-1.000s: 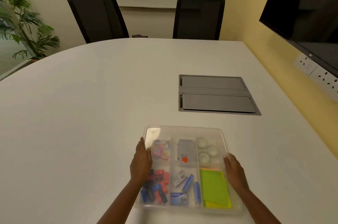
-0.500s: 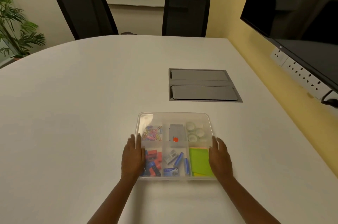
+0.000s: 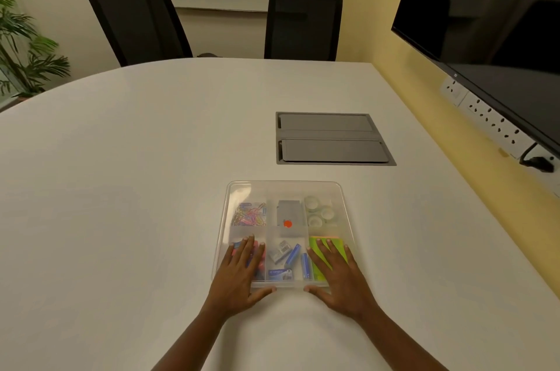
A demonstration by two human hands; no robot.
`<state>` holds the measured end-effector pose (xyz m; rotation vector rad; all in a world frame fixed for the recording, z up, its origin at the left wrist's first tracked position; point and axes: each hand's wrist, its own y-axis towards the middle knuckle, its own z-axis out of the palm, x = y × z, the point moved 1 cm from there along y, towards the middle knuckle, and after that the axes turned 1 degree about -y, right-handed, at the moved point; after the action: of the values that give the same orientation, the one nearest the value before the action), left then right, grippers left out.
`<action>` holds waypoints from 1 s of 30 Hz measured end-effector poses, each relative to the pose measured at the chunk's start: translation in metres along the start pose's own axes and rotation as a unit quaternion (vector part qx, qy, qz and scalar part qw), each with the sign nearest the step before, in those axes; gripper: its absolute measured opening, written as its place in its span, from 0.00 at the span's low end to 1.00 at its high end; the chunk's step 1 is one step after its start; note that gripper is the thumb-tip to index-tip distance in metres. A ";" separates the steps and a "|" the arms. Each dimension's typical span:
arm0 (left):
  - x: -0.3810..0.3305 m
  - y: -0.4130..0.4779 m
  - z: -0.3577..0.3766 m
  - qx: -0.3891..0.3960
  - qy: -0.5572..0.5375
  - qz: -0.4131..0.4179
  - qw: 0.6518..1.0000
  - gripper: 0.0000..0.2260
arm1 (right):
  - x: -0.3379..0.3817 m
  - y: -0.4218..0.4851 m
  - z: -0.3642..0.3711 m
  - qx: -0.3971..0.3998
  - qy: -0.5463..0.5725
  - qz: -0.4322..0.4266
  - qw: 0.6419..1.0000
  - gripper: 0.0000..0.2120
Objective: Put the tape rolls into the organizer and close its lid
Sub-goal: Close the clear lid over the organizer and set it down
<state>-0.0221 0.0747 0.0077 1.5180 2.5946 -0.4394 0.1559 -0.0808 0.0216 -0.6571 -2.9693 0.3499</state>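
A clear plastic organizer (image 3: 285, 186) lies flat on the white table, its translucent lid down over the compartments. Three pale tape rolls (image 3: 318, 212) sit in the far right compartment under the lid. My left hand (image 3: 239, 276) rests flat on the lid's near left part, fingers spread, thumb along the front edge. My right hand (image 3: 336, 273) lies flat on the near right part over the green sticky notes (image 3: 318, 249), thumb also at the front edge. Neither hand holds anything.
Other compartments hold coloured paper clips (image 3: 250, 214), a grey box with a red dot (image 3: 288, 216) and blue items. A grey cable hatch (image 3: 330, 139) is set in the table beyond. Two black chairs (image 3: 139, 22) stand at the far side; a screen (image 3: 491, 22) hangs at right.
Both hands moved from the organizer's left and right sides onto the top of the lid near its front edge. The camera view shifted slightly.
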 end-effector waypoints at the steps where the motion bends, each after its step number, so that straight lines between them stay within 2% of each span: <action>1: -0.001 0.004 -0.002 -0.002 0.011 -0.006 1.000 0.38 | 0.000 0.003 -0.002 0.003 -0.002 0.004 1.000 0.39; 4: 0.004 0.020 -0.005 -0.010 0.033 -0.012 0.999 0.41 | -0.004 0.018 -0.005 -0.005 0.007 0.008 1.000 0.39; 6: 0.011 0.038 -0.003 -0.038 0.021 0.002 0.999 0.45 | -0.008 0.034 -0.005 0.005 0.045 -0.010 0.999 0.35; 13: 0.016 0.090 -0.011 -0.045 -0.024 -0.056 0.997 0.58 | -0.022 0.089 -0.002 -0.019 0.048 0.031 0.998 0.33; 18: 0.017 0.112 -0.017 -0.033 -0.036 -0.081 0.996 0.60 | -0.029 0.113 -0.006 -0.008 0.045 0.037 0.998 0.34; 19: 0.017 0.115 -0.017 -0.030 -0.036 -0.086 0.995 0.60 | -0.030 0.115 -0.007 -0.008 0.042 0.036 0.998 0.37; 22: 0.016 0.120 -0.015 -0.024 -0.032 -0.093 0.995 0.59 | -0.034 0.120 -0.011 -0.005 0.036 0.032 0.999 0.58; 24: 0.016 0.121 -0.015 -0.022 -0.032 -0.096 0.995 0.58 | -0.035 0.122 -0.011 -0.006 0.036 0.034 0.999 0.64; 26: 0.016 0.121 -0.015 -0.022 -0.027 -0.094 0.995 0.58 | -0.035 0.122 -0.012 0.004 0.038 0.035 0.999 0.65; 28: 0.015 0.121 -0.016 -0.020 -0.031 -0.097 0.995 0.58 | -0.034 0.123 -0.015 0.017 0.047 0.036 0.998 0.64; 30: 0.011 0.120 -0.021 -0.024 -0.064 -0.117 0.991 0.54 | -0.030 0.125 -0.019 0.030 0.079 0.049 0.995 0.53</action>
<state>0.0781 0.1454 0.0017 1.1359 2.6692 -0.4740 0.2363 0.0207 0.0097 -0.7870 -2.7737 0.3736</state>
